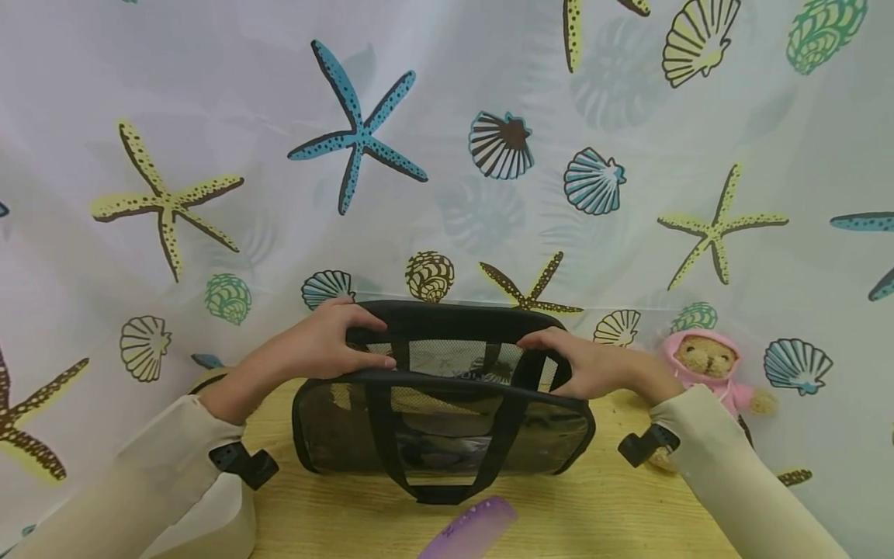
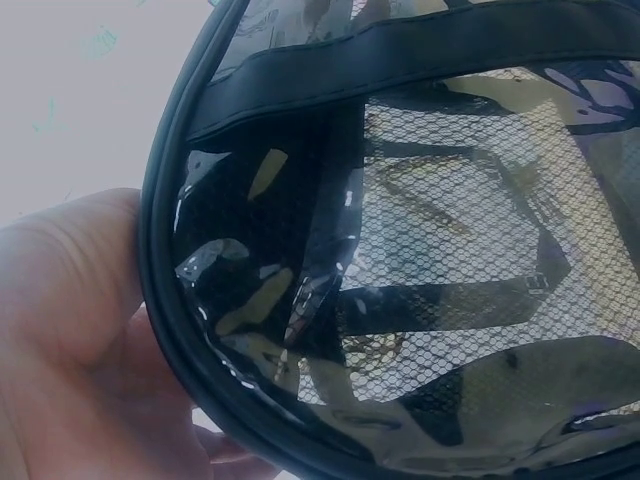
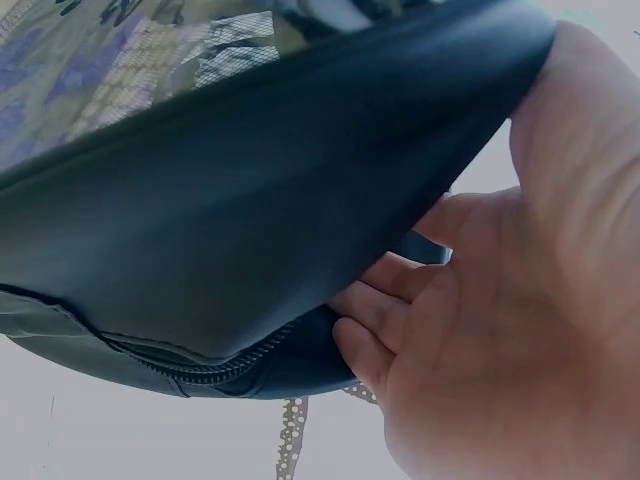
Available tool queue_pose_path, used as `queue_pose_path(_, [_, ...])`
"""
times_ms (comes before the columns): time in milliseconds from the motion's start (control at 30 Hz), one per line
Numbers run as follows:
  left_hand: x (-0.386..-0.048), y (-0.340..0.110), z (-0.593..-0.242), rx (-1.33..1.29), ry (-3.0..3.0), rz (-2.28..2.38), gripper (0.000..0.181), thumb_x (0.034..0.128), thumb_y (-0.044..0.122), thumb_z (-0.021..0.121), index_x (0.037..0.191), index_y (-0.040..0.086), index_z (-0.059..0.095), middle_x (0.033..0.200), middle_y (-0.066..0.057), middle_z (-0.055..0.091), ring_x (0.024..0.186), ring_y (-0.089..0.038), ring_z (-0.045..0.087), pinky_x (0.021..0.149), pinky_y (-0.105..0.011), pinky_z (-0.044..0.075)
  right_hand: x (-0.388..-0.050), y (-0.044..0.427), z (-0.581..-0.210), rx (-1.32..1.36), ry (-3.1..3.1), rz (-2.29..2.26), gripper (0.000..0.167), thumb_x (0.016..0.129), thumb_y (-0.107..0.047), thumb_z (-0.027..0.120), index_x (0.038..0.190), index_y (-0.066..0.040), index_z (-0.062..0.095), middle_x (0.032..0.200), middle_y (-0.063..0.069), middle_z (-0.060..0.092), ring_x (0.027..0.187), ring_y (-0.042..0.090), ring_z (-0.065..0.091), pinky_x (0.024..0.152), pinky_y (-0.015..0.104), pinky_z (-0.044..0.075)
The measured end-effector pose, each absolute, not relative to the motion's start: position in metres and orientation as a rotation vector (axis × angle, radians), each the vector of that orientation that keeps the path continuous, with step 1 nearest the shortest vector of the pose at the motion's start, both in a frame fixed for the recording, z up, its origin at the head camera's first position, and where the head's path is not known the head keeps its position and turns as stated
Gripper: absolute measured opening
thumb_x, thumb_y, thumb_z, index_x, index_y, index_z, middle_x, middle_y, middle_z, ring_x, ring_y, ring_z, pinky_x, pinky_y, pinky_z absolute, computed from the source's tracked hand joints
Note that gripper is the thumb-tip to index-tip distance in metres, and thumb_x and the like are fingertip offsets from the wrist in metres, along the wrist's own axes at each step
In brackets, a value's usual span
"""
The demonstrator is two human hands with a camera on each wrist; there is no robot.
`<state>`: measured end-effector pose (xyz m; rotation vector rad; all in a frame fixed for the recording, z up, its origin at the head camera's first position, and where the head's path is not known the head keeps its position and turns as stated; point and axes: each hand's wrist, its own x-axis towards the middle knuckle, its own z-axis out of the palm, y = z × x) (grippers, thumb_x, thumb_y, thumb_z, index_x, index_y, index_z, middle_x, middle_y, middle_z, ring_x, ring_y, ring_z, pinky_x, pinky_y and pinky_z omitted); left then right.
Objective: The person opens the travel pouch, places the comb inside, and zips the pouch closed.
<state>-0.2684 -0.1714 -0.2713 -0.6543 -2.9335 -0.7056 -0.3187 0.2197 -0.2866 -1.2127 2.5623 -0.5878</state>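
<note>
A black-trimmed bag (image 1: 328, 435) with clear plastic sides, mesh and black strap handles stands on the wooden table, its top opening spread. My left hand (image 1: 328, 341) grips the opening's left end, thumb at the front rim and fingers at the back rim. At the opposite end, my right hand (image 1: 587, 361) holds the rims in the same way. In the right wrist view, the fingers (image 3: 385, 315) curl by the black end panel, near a zipper (image 3: 200, 375). The left wrist view shows the bag's clear end (image 2: 270, 230) beside the left hand (image 2: 70, 330).
A purple, flat, comb-like item (image 1: 475, 532) lies in front of the bag. At the right sits a plush bear (image 1: 705, 357) in a pink hood. A white rounded object (image 1: 216, 520) stands near the left forearm. Behind hangs a patterned cloth (image 1: 433, 93).
</note>
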Motion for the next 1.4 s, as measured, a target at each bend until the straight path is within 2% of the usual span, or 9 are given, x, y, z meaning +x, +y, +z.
queue_pose_path(300, [-0.267,-0.170,-0.270,-0.629,-2.961,-0.706,0.060,0.0910,0.042,0.078,0.136,0.004,0.066,0.146,-0.021,0.059,0.153,-0.054,0.020,0.121,-0.069,0.023,-0.313,0.227,-0.276,-1.123,2.647,-0.565,0.059,0.101,-0.023,0.066,0.152,-0.003,0.044,0.154,0.020,0.050,0.143,0.040,0.049,0.117,0.059,0.040])
queue_pose_path(467, [-0.267,-0.171,-0.272,-0.640,-2.954,-0.721,0.059,0.0911,0.041,0.078,0.136,0.004,0.066,0.146,-0.022,0.059,0.154,-0.054,0.018,0.122,-0.069,0.024,-0.298,0.233,-0.257,-1.214,2.705,-0.573,0.025,0.102,-0.025,0.066,0.120,-0.009,0.068,0.120,0.008,0.070,0.115,0.030,0.069,0.100,0.049,0.056])
queue_pose_path(567, [-0.269,-0.172,-0.273,-0.642,-2.943,-0.731,0.058,0.0909,0.039,0.079,0.135,0.003,0.067,0.145,-0.021,0.060,0.153,-0.054,0.019,0.123,-0.068,0.023,-0.280,0.235,-0.242,-1.354,2.543,-0.742,0.008,0.102,-0.020,0.066,0.103,-0.012,0.068,0.100,0.000,0.068,0.092,0.017,0.070,0.087,0.036,0.060])
queue_pose_path(633, [-0.270,-0.172,-0.274,-0.637,-2.944,-0.742,0.057,0.0910,0.038,0.079,0.135,0.004,0.066,0.145,-0.021,0.060,0.154,-0.053,0.019,0.123,-0.067,0.022,-0.266,0.234,-0.233,-1.411,2.373,-0.796,0.002,0.102,-0.015,0.065,0.103,-0.014,0.067,0.097,-0.001,0.068,0.087,0.015,0.070,0.084,0.031,0.060])
queue_pose_path(800, [-0.269,-0.172,-0.273,-0.632,-2.949,-0.758,0.058,0.0911,0.038,0.079,0.136,0.004,0.065,0.147,-0.021,0.057,0.155,-0.053,0.016,0.123,-0.068,0.021,-0.242,0.222,-0.244,-1.428,2.057,-0.626,0.014,0.103,-0.017,0.064,0.116,-0.015,0.067,0.105,0.002,0.074,0.094,0.005,0.072,0.086,0.028,0.061])
queue_pose_path(967, [-0.268,-0.173,-0.273,-0.618,-2.971,-0.753,0.061,0.0912,0.040,0.078,0.138,0.004,0.064,0.149,-0.021,0.056,0.156,-0.052,0.014,0.123,-0.069,0.022,-0.231,0.207,-0.290,-1.136,2.046,-0.328,0.032,0.100,-0.028,0.068,0.131,-0.018,0.065,0.117,-0.006,0.071,0.104,-0.002,0.066,0.092,0.021,0.056])
queue_pose_path(1167, [-0.268,-0.172,-0.273,-0.617,-2.966,-0.753,0.059,0.0912,0.039,0.078,0.137,0.004,0.065,0.148,-0.021,0.057,0.156,-0.052,0.014,0.123,-0.068,0.021,-0.237,0.205,-0.365,-1.258,2.173,-0.271,0.051,0.098,-0.033,0.070,0.143,-0.011,0.057,0.140,0.002,0.062,0.125,0.011,0.060,0.101,0.029,0.053])
queue_pose_path(1233, [-0.267,-0.172,-0.273,-0.615,-2.966,-0.751,0.059,0.0911,0.038,0.079,0.137,0.004,0.065,0.148,-0.021,0.057,0.156,-0.052,0.014,0.123,-0.068,0.021,-0.239,0.204,-0.391,-1.375,2.251,-0.345,0.055,0.097,-0.034,0.071,0.144,-0.008,0.056,0.141,0.008,0.061,0.129,0.017,0.059,0.103,0.032,0.053])
queue_pose_path(1400, [-0.267,-0.172,-0.272,-0.602,-2.974,-0.747,0.059,0.0911,0.039,0.079,0.137,0.004,0.065,0.148,-0.020,0.057,0.156,-0.051,0.014,0.124,-0.068,0.020,-0.239,0.189,-0.435,-1.430,2.471,-0.419,0.065,0.092,-0.045,0.076,0.145,-0.015,0.056,0.141,0.006,0.061,0.130,0.020,0.058,0.103,0.036,0.053])
